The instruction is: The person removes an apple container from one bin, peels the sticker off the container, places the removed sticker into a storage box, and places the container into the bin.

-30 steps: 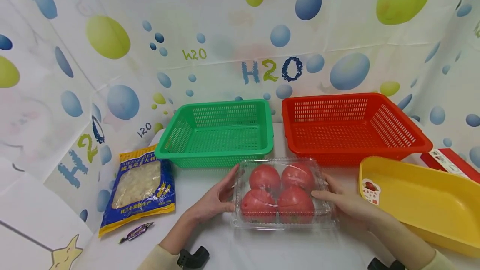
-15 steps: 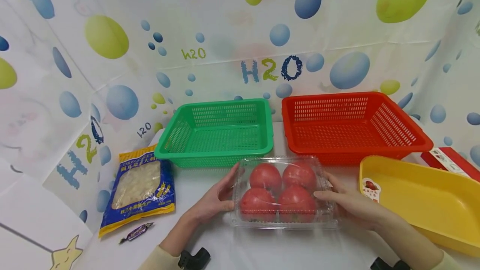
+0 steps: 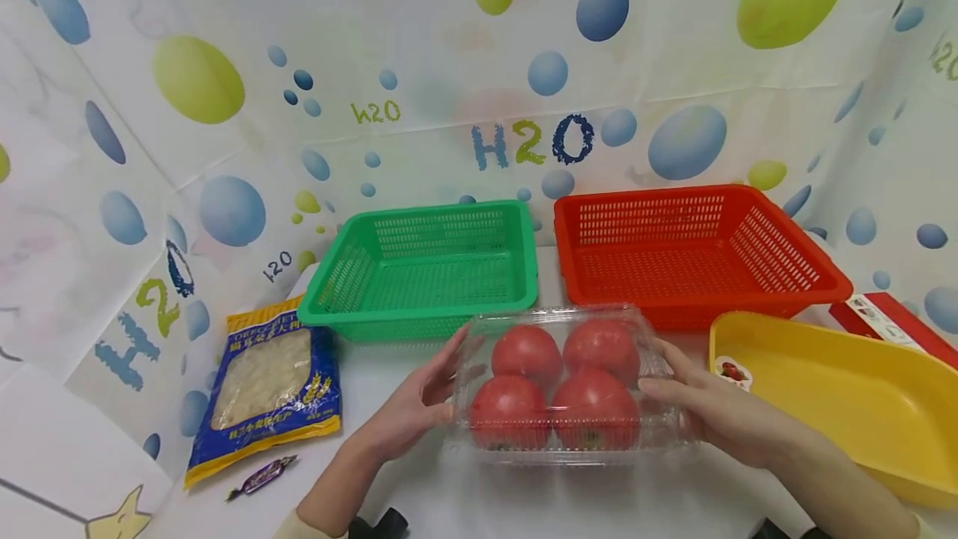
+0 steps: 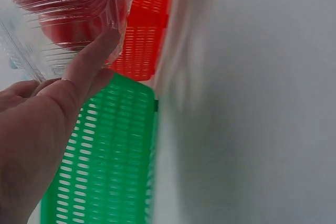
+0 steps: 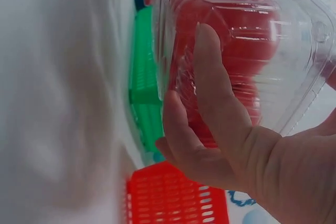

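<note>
A clear plastic clamshell box (image 3: 555,457) with several red tomatoes (image 3: 527,354) inside is held between the two hands in the head view. On its left side, the left hand (image 3: 410,407) grips the wall, thumb toward the front and fingers farther back. The right hand (image 3: 714,406) grips the opposite side the same way. In the right wrist view, fingers (image 5: 210,59) curve under the ribbed plastic, and the box (image 5: 294,30) is up off the white cloth. From the left wrist, one finger (image 4: 94,59) lies along the ribbed wall of the box (image 4: 31,35).
Behind the box stand a green basket (image 3: 419,318) and a red basket (image 3: 703,306). A yellow tray (image 3: 831,398) lies at right, with a red box (image 3: 898,323) behind it. At left are a blue pasta bag (image 3: 262,381) and a small wrapped candy (image 3: 262,477).
The tomato box looks larger and closer to the head camera, raised slightly by both hands, which keep their grip. The head view has shifted a little, moving the background left.
</note>
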Action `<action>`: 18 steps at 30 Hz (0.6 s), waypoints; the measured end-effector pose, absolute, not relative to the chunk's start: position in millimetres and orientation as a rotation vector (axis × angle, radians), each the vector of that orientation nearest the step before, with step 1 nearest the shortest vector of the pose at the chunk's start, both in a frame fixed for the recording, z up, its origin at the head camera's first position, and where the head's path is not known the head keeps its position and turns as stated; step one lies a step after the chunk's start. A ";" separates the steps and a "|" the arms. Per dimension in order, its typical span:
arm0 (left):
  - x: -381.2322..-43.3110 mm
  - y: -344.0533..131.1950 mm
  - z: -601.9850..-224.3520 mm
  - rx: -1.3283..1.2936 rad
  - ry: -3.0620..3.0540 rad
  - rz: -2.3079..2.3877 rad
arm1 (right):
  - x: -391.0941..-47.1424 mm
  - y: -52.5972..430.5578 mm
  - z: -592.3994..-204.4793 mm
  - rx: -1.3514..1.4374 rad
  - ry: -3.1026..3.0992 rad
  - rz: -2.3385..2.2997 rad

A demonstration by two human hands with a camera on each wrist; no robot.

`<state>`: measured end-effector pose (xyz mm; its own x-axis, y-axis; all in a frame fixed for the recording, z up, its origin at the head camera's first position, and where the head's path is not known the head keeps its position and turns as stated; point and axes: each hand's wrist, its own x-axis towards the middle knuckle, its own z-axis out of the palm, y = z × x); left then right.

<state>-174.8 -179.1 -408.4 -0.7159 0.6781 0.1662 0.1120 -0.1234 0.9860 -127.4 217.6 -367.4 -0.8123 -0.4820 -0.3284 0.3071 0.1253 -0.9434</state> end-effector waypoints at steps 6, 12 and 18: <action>-167.5 -180.9 -389.5 0.892 1.804 1.910 | -123.4 216.2 -362.9 -0.215 1.815 -1.795; -164.6 -182.9 -376.2 0.912 1.870 1.936 | -125.9 210.6 -349.8 -0.224 1.835 -1.837; -169.8 -182.7 -361.3 0.963 1.908 1.970 | -133.1 201.5 -332.5 -0.112 1.862 -1.910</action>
<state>-169.8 -182.7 -361.3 -0.7559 0.5868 0.2903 0.2713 -0.1228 0.9546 -133.1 201.5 -332.5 -0.8875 -0.3803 -0.2603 0.2700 0.0286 -0.9624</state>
